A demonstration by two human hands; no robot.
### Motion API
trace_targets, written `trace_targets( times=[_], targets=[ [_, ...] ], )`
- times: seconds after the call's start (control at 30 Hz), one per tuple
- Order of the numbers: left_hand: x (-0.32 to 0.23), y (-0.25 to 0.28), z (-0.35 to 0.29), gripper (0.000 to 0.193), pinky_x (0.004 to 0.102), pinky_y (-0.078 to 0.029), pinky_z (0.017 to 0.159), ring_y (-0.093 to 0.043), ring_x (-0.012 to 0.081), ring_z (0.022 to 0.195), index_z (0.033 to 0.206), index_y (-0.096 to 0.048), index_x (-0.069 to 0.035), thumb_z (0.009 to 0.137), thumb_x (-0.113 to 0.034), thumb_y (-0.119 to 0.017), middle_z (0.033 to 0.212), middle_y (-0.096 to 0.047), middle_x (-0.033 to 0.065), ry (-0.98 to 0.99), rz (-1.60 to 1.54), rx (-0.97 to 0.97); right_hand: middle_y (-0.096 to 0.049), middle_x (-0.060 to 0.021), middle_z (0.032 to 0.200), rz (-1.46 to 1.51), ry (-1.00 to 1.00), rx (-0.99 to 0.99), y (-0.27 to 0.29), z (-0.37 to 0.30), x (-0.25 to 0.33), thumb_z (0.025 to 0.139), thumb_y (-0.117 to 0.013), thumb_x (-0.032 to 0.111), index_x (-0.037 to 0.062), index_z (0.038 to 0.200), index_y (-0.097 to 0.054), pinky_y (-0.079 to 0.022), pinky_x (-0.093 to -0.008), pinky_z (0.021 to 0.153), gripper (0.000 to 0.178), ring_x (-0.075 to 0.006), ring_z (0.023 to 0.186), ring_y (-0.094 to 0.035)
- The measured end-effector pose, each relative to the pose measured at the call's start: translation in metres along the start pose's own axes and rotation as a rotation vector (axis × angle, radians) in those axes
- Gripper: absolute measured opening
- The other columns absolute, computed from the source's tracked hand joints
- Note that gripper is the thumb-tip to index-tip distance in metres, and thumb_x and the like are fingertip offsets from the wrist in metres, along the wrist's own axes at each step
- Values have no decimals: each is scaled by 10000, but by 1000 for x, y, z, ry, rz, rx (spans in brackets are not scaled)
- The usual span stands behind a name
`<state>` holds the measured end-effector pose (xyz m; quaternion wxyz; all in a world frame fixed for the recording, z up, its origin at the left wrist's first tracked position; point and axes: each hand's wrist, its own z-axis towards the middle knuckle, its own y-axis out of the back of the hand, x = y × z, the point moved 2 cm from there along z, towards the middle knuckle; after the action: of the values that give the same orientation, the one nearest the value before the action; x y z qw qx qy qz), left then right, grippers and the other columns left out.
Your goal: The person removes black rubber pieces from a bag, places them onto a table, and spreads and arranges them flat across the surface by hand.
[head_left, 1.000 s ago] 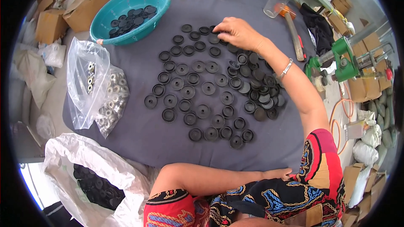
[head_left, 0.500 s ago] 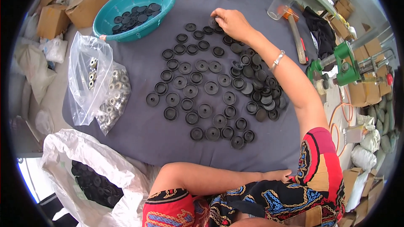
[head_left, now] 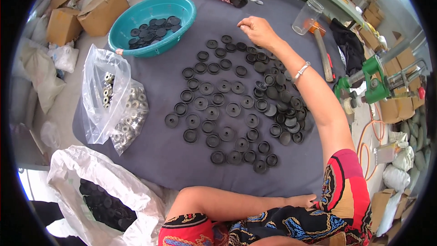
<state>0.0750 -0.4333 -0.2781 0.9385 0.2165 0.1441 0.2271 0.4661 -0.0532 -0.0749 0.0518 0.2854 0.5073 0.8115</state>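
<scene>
Curled fingers close my right hand (head_left: 258, 32) above the far end of the loose black plastic caps, with nothing visible in its grip. Just left of it lies a round black cap (head_left: 226, 39). Spread caps (head_left: 233, 109) cover the middle of the grey cloth. To their right is a heap of similar caps (head_left: 284, 95), overlapping one another. My left forearm crosses low in front of me. My left hand (head_left: 301, 200) rests by the right side of my patterned shirt, fingers stretched out and partly hidden, holding nothing I can see.
A teal basin (head_left: 120, 23) holds black discs. Nearer stands a clear bag (head_left: 132, 114) of metal parts, then a white sack (head_left: 86, 159) of black pieces. A clear cup (head_left: 308, 17), a hammer (head_left: 324, 54) and a green hand press (head_left: 375, 79) line the right side.
A black cap held by my right hand now lies on the cloth. That hand has moved right and away from it. The whole view has shifted slightly; my left hand stays put.
</scene>
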Motion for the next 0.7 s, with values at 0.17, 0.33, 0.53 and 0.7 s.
trace_targets(
  times=[0.17,0.33,0.53,0.7],
  targets=[
    [31,52,29,114,258,-320,608,-300,114,644,827,-348,-46,920,-66,-410,724,-257,23,581,-1483,444,-651,-121,926,-94,76,38,44,-55,10,854,-624,192,32,1025,-673,-496,-339,772,239,-251,853,-633],
    [37,65,36,147,224,-332,656,-302,97,704,840,-349,-72,962,-131,-407,775,-275,-12,469,-1143,797,-628,-129,901,-113,43,200,41,-110,26,816,-689,212,35,1012,-663,-496,-363,747,266,-285,834,-620],
    [12,34,8,155,213,-355,721,-320,91,730,890,-317,-98,984,-197,-390,817,-303,-41,1201,-2316,568,-562,-132,879,-362,115,202,22,-111,26,808,-690,201,45,1042,-642,-485,-420,697,285,-316,789,-599],
    [31,62,35,175,221,-357,665,-331,87,706,858,-357,-98,983,-216,-392,763,-347,-50,985,-2038,452,-560,-141,788,-482,309,64,18,-115,27,784,-644,136,33,804,-547,-513,-433,619,143,-337,689,-613]
  ],
)
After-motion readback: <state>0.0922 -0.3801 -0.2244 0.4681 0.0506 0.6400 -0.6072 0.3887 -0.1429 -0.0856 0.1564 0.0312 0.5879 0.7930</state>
